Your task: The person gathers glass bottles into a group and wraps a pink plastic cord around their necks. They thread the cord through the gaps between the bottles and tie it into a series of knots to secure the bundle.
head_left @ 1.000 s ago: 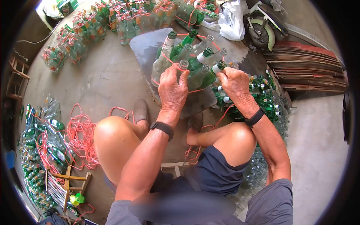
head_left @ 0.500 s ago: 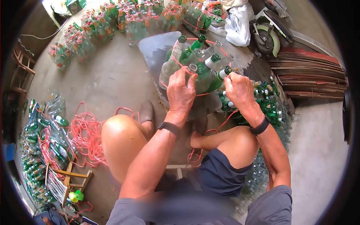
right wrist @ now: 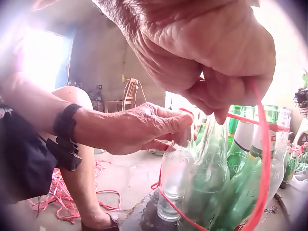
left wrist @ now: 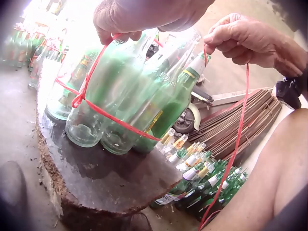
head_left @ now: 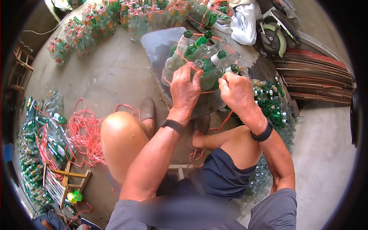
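a bundle of green and clear bottles (head_left: 209, 66) was positioned upright on the worktop (head_left: 161, 50), set back from its rough near edge. the lower bodies were encircled by a red band (left wrist: 118, 120), with a knot (left wrist: 77, 100) at the near left side. the upper cord (head_left: 184, 57) was routed around the necks. at a clear bottle's neck, this cord was pinched between thumb and fingers by the left hand (head_left: 184, 88). beside the nearest right neck, cord was gripped in the curled fingers of the right hand (head_left: 237, 94); a trailing length (left wrist: 238, 139) was suspended below. loose bottles (head_left: 268, 101) were stacked beyond the right edge. tied bundles (head_left: 101, 23) were located on the floor beyond the far left corner.
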`<state>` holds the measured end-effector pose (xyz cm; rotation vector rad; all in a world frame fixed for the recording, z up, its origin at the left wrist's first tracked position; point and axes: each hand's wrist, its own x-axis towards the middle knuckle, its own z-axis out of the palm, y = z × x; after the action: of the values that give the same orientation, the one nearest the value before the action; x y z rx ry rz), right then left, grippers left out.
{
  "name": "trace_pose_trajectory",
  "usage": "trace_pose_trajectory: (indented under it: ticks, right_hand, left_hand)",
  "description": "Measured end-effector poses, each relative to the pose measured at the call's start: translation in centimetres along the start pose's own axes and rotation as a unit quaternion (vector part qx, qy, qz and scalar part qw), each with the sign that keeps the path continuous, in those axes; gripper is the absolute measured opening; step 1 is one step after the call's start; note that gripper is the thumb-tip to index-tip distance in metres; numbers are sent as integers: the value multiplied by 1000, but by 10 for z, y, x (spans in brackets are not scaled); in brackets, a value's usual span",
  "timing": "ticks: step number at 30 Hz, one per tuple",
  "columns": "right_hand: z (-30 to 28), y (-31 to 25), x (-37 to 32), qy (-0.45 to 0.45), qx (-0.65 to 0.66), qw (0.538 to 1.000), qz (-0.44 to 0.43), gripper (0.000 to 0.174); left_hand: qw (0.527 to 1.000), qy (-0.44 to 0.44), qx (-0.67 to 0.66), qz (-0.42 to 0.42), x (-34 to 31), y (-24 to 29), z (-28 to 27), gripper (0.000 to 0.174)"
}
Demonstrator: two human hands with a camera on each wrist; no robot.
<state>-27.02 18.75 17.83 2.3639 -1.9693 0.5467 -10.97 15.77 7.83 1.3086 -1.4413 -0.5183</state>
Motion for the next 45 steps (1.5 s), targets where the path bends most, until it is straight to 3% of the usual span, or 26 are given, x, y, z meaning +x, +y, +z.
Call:
trace_pose_trajectory:
  ticks: [19, 22, 27, 28, 35, 38, 41, 43, 45]
  right_hand:
    - [-11, -69, 41, -91, 52, 990, -97, 24]
    - [-9, -80, 52, -120, 56, 984, -123, 26]
    - [-2, -73, 87, -152, 12, 972, -181, 28]
    - [-2, -69, 98, -167, 22, 962, -216, 21]
    - [-10, -70, 131, -295, 62, 934, -191, 21]
    - [-6, -59, 140, -300, 89, 927, -206, 22]
    - [3, -45, 149, -301, 103, 928, -194, 21]
    - [3, -49, 150, -311, 101, 922, -207, 19]
    - [2, -53, 145, -281, 91, 927, -233, 18]
  left_hand:
    - [1000, -25, 1, -10, 1, -4, -1, 42]
    - [998, -28, 15, 57, 0, -5, -4, 41]
    - [998, -52, 45, 7, 0, -11, 4, 40]
    - [999, -46, 25, -13, 0, -5, 0, 39]
    - [999, -46, -7, -1, 4, 2, -6, 37]
    - [999, -46, 2, -5, 2, 2, -5, 40]
    - [999, -6, -22, 22, 2, 0, -2, 31]
    - [999, -42, 14, 8, 3, -1, -3, 41]
    - [999, -42, 11, 8, 4, -1, -3, 40]
